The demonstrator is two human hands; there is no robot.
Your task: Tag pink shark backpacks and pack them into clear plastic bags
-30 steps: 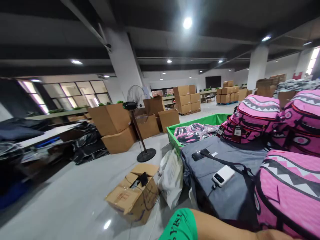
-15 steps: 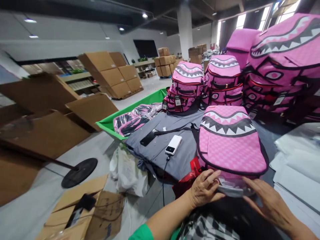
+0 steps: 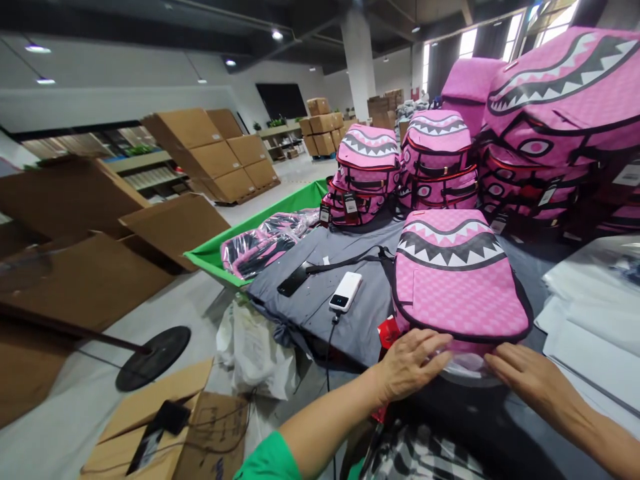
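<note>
Two open hands, the left hand and the right hand, rest with fingers extended, not gripping, on clear plastic at the lower edge of a pink shark-print backpack. Beyond the left fingers, a white power bank lies on gray cloth.

On my feed, I have the left hand pressed open against the lower edge of a pink shark-mouth backpack, with the right hand flat just beside it, by clear plastic wrap. The backpack lies on a grey cloth, near a white power bank and a black phone. More pink backpacks stand toward the upper right, and cardboard cartons are stacked at upper left.
</note>
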